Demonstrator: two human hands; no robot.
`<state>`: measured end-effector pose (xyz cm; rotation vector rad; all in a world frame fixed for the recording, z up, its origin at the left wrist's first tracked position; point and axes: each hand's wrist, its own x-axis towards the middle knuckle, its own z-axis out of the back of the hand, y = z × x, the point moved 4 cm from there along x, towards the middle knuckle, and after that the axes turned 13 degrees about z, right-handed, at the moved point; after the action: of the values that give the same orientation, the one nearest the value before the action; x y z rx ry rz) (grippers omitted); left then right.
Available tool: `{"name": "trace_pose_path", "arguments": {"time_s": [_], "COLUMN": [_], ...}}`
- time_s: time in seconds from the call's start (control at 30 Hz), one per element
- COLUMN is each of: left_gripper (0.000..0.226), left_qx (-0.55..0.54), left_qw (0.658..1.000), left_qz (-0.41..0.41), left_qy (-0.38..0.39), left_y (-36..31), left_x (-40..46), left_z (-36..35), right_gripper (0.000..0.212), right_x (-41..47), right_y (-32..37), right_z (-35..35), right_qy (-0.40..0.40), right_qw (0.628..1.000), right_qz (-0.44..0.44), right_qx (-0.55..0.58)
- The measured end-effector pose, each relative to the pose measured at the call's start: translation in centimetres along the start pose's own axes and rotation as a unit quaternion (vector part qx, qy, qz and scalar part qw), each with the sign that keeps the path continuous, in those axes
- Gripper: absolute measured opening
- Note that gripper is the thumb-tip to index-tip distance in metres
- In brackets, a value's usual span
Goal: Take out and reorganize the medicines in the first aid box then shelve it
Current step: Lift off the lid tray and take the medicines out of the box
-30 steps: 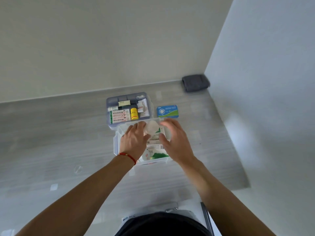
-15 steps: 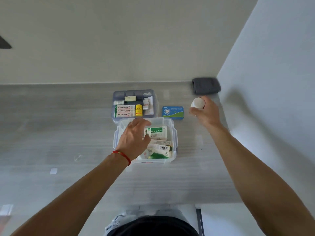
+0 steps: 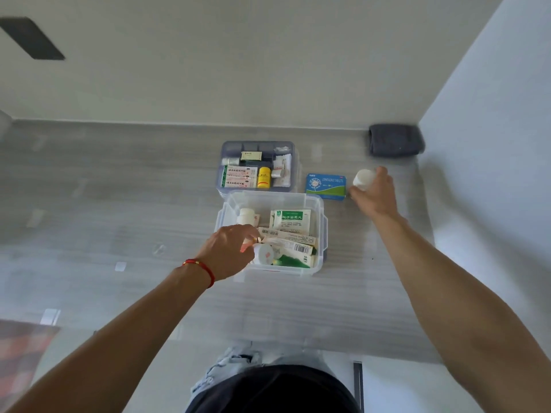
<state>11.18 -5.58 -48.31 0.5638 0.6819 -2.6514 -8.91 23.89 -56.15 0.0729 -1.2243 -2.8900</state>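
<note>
- Clear plastic first aid box (image 3: 322, 231) sits open on the grey wood-grain counter (image 3: 119, 204), centre of view; its blue-grey compartment tray (image 3: 295, 162) is out and parked touching the box's far edge.
- Left hand (image 3: 228, 251), red string bracelet (image 3: 202, 268) on the wrist, is inside the box at its near-left corner; fingertips pinch a small white bottle (image 3: 264, 254) with a red-marked cap.
- Right hand (image 3: 374, 192) is out to the right of the box, closed around a white pill bottle (image 3: 363, 177), cap pointing toward the camera. Can't tell if the bottle touches the counter.
- Blue-green carton (image 3: 326, 186) between tray and right hand, printed "LORATADINE TABLETS".
- In the box: another white bottle (image 3: 247, 216), green-and-white sachet (image 3: 292, 222) with Chinese text, cartons showing barcodes (image 3: 302, 248).
- In the tray: yellow bottle (image 3: 264, 176), red-lettered Chinese carton (image 3: 240, 176), small vials; print too small to read.
- Dark grey folded cloth (image 3: 395, 140) in the far-right corner against the wall.
</note>
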Motion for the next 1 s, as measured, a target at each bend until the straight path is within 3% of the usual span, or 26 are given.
{"name": "trace_pose_path", "arguments": {"time_s": [0.17,0.27,0.4,0.63,0.77,0.87,1.0], "left_gripper": [0.047,0.068,0.081,0.043,0.036,0.029,0.031], "left_qx": [0.123,0.142,0.159,0.147,0.113,0.079,0.050], "left_qw": [0.986,0.977,0.971,0.979,0.980,0.987,0.990], "left_qz": [0.019,0.053,0.062,-0.016,-0.027,-0.035,-0.032], "left_qy": [0.114,0.150,0.169,0.142,0.159,0.134,0.131], "left_y": [-0.5,-1.4,-2.1,-1.0,-0.3,0.2,0.7], "left_x": [1.3,2.7,3.3,2.9,2.6,2.5,2.1], "left_z": [-1.4,-1.9,-2.5,-1.5,-1.0,-0.5,0.0], "right_gripper": [0.045,0.040,0.034,0.016,0.031,0.045,0.027], "right_x": [-6.6,-11.4,-15.8,-19.3,-18.8,-18.4,-18.5], "right_y": [4.2,6.9,9.2,12.6,14.0,14.9,16.1], "right_z": [1.7,1.4,-0.2,-4.3,-7.0,-8.0,-8.9], "right_qy": [-0.143,-0.155,-0.098,0.127,0.265,0.290,0.270], "right_qw": [0.974,0.957,0.964,0.959,0.939,0.939,0.946], "right_qz": [0.171,0.238,0.231,0.251,0.218,0.186,0.181], "right_qx": [0.027,0.051,0.085,0.022,-0.029,-0.011,0.000]}}
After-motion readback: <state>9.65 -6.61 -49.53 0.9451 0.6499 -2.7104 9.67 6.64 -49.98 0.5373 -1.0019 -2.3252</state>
